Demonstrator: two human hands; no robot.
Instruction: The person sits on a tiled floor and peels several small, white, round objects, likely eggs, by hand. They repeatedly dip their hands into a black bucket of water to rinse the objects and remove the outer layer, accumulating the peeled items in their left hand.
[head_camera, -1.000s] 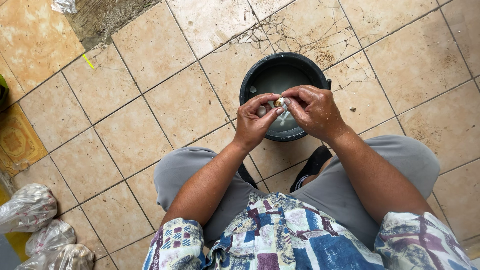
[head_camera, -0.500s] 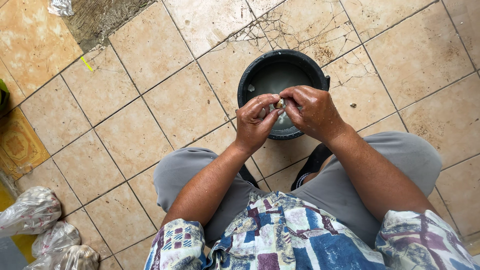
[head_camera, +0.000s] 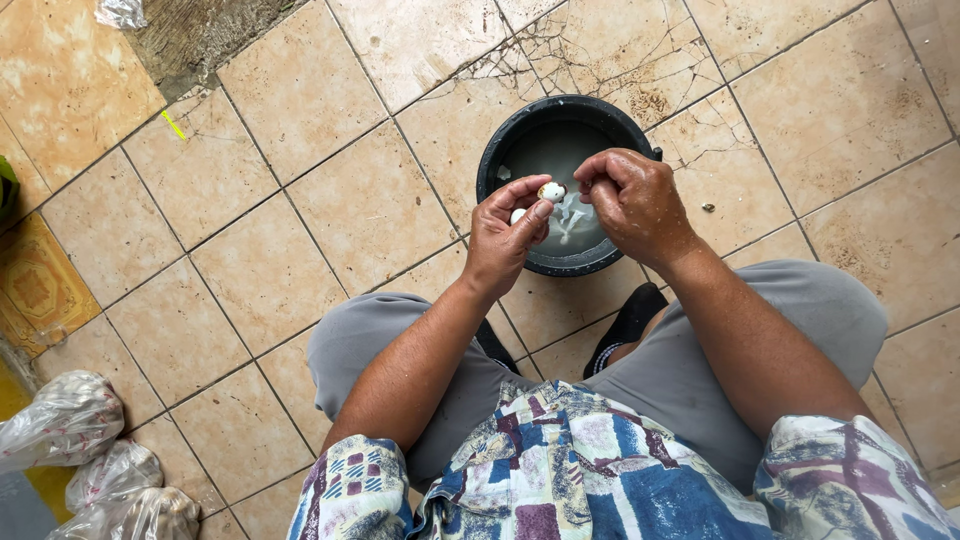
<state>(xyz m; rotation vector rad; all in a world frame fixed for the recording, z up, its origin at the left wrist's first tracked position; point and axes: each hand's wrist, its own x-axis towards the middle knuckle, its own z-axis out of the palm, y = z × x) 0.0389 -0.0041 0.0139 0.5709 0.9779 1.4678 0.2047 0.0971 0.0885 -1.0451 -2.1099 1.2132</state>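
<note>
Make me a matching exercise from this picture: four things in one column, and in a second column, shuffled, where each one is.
Things
1. small pale round object
2. black bucket
3. clear plastic bags
4. yellow scrap

Places
A. on the floor tiles at the lower left edge of the view
B. on the tiled floor in front of the person's knees, under both hands
C. pinched in the fingertips of the left hand, close to the right hand
D. lying on a tile at the upper left, far from the hands

Pairs: 1-C, 2-B, 3-A, 4-D
</note>
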